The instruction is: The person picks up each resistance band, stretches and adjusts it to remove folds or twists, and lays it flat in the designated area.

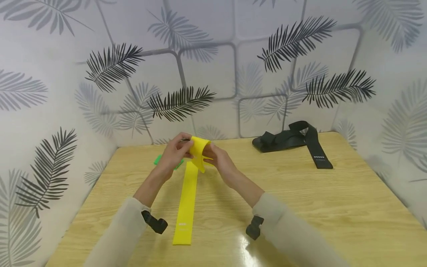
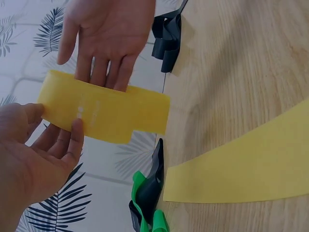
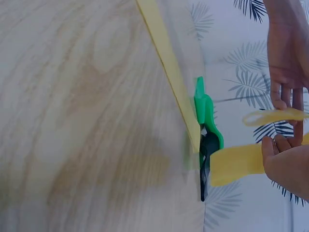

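Observation:
A yellow resistance band (image 1: 198, 149), a flat loop with small pale print, is held up above the back of the table. My left hand (image 1: 171, 154) pinches its left end, thumb on one side and fingers on the other. From the other side my right hand (image 1: 224, 163) reaches to the band; in the left wrist view its straight fingers go behind the yellow strip, the thumb standing apart and the fingertips hidden. A second yellow band (image 1: 186, 205) lies flat lengthwise on the table below, with white marks near its front end.
Behind my left hand lies a green band (image 1: 158, 159), partly hidden, with a black strip (image 2: 150, 188) beside it. Black bands (image 1: 280, 141) lie loosely folded at the back right, one end (image 1: 321, 159) stretching forward. A leaf-patterned wall (image 1: 213, 74) rises behind the wooden table (image 1: 267, 207).

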A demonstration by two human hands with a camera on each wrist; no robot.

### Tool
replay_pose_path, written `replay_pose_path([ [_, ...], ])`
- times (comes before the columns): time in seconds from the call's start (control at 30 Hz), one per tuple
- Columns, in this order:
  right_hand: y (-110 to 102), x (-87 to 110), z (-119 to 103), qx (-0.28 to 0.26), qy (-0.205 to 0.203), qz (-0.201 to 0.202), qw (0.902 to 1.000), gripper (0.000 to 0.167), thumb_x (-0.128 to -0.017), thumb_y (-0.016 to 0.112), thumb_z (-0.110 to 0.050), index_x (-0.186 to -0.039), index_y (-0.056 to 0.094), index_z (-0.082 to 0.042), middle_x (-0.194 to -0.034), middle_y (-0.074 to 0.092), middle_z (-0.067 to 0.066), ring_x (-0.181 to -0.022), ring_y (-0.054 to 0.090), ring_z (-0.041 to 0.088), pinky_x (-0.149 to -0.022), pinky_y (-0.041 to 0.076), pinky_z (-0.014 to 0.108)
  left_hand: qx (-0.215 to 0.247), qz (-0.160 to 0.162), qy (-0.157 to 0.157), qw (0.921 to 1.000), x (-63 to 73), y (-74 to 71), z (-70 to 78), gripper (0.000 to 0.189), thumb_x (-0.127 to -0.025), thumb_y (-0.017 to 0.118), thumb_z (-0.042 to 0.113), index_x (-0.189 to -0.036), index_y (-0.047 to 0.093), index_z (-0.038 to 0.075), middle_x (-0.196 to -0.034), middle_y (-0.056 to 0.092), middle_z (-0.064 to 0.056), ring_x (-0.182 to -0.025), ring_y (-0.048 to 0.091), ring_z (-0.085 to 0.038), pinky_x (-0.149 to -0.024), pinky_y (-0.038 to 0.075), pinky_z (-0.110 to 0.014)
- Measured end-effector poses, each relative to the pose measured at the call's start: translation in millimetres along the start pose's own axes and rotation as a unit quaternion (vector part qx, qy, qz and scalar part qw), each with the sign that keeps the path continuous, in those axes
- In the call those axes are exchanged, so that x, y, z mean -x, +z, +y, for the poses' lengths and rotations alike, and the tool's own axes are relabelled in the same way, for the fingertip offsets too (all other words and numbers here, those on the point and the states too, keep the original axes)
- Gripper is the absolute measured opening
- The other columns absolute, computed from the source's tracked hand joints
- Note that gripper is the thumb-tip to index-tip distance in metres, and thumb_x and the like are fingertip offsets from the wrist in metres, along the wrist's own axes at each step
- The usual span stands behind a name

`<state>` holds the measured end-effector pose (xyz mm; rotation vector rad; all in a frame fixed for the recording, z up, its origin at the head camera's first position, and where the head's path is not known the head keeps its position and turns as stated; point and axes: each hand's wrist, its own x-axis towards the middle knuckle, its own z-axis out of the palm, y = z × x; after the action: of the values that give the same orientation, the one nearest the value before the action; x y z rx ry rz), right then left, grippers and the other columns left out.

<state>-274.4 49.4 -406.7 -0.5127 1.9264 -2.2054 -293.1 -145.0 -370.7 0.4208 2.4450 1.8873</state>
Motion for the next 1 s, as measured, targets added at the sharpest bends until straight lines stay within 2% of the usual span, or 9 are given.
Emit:
replay_pose_path([
  [0.1,-3.3,-2.7,-6.0,-0.008,-0.005,0.01,0.9999,0.052,-0.116,0.026,-0.033,-0.144,0.055,0.0,-0.148,0.058,0.015,-0.139,0.052,0.031,-0.119,0.039,0.046,-0.01,-0.011,-0.002,0.9999,4.4,1.4,-0.3,0.023,-0.109,0.057,0.022,-0.127,0.058,0.007,-0.126,0.066,-0.018,-0.1,0.066,-0.027,-0.091,0.059,-0.05],
  [0.23,-7.1,-5.0,-11.5,-0.017,-0.008,0.027,0.9995,0.045,-0.114,0.035,-0.03,-0.139,0.056,0.001,-0.143,0.058,0.015,-0.137,0.054,0.03,-0.118,0.041,0.043,-0.017,-0.02,-0.018,0.9995,9.6,4.0,-3.8,0.026,-0.109,0.059,0.023,-0.128,0.059,0.006,-0.119,0.069,-0.018,-0.096,0.066,-0.025,-0.087,0.059,-0.048],
  [0.37,-7.2,-7.3,-15.3,-0.028,-0.006,0.039,0.9988,0.042,-0.112,0.043,-0.027,-0.141,0.053,0.002,-0.143,0.056,0.015,-0.138,0.052,0.029,-0.119,0.04,0.041,-0.019,-0.026,-0.038,0.9987,14.1,6.2,-7.2,0.025,-0.108,0.06,0.023,-0.127,0.061,0.006,-0.111,0.073,-0.017,-0.087,0.068,-0.024,-0.078,0.06,-0.039],
  [0.47,-5.6,-8.6,-17.2,-0.04,0.0,0.049,0.998,0.042,-0.111,0.046,-0.023,-0.146,0.049,0.001,-0.144,0.054,0.015,-0.138,0.052,0.028,-0.119,0.039,0.039,-0.027,-0.044,-0.046,0.9976,17.5,7.0,-9.8,0.027,-0.107,0.062,0.024,-0.127,0.062,0.006,-0.104,0.074,-0.014,-0.081,0.068,-0.024,-0.071,0.059,-0.034],
  [0.57,-4.1,-9.2,-18.1,-0.052,0.006,0.054,0.9972,0.043,-0.111,0.046,-0.02,-0.149,0.046,-0.002,-0.146,0.055,0.015,-0.138,0.053,0.028,-0.119,0.039,0.04,-0.027,-0.078,-0.059,0.9948,21.3,7.2,-11.5,0.035,-0.105,0.066,0.025,-0.132,0.061,0.004,-0.099,0.072,-0.011,-0.08,0.064,-0.023,-0.07,0.058,-0.032],
  [0.63,-3.4,-9.0,-18.1,-0.058,0.007,0.049,0.9971,0.042,-0.111,0.046,-0.02,-0.149,0.046,-0.003,-0.145,0.057,0.016,-0.136,0.055,0.029,-0.117,0.041,0.04,-0.022,-0.104,-0.075,0.9915,24.1,7.3,-13.1,0.041,-0.102,0.07,0.024,-0.136,0.059,0.005,-0.103,0.072,-0.01,-0.082,0.064,-0.024,-0.072,0.058,-0.032],
  [0.77,-2.1,-9.6,-17.6,-0.07,0.01,0.041,0.9967,0.039,-0.112,0.044,-0.019,-0.148,0.048,-0.004,-0.143,0.06,0.018,-0.128,0.061,0.029,-0.111,0.044,0.041,-0.009,-0.176,-0.089,0.9803,29.7,8.0,-18.3,0.054,-0.099,0.073,0.019,-0.146,0.051,0.008,-0.112,0.074,-0.01,-0.091,0.063,-0.032,-0.075,0.054,-0.034],
  [0.87,-0.9,-10.0,-17.4,-0.083,0.015,0.039,0.9957,0.038,-0.112,0.043,-0.016,-0.147,0.049,-0.005,-0.143,0.061,0.017,-0.126,0.063,0.029,-0.112,0.044,0.042,-0.001,-0.224,-0.089,0.9706,33.0,10.6,-23.2,0.059,-0.097,0.074,0.014,-0.149,0.047,0.01,-0.105,0.074,-0.009,-0.087,0.059,-0.033,-0.073,0.05,-0.033],
  [1.0,-0.6,-9.6,-16.1,-0.095,0.02,0.034,0.9947,0.038,-0.111,0.042,-0.013,-0.148,0.049,-0.005,-0.144,0.061,0.014,-0.125,0.064,0.032,-0.11,0.048,0.041,-0.005,-0.239,-0.094,0.9664,36.8,13.7,-28.1,0.056,-0.098,0.073,0.015,-0.149,0.049,0.009,-0.096,0.072,-0.006,-0.077,0.056,-0.026,-0.071,0.047,-0.03],
])
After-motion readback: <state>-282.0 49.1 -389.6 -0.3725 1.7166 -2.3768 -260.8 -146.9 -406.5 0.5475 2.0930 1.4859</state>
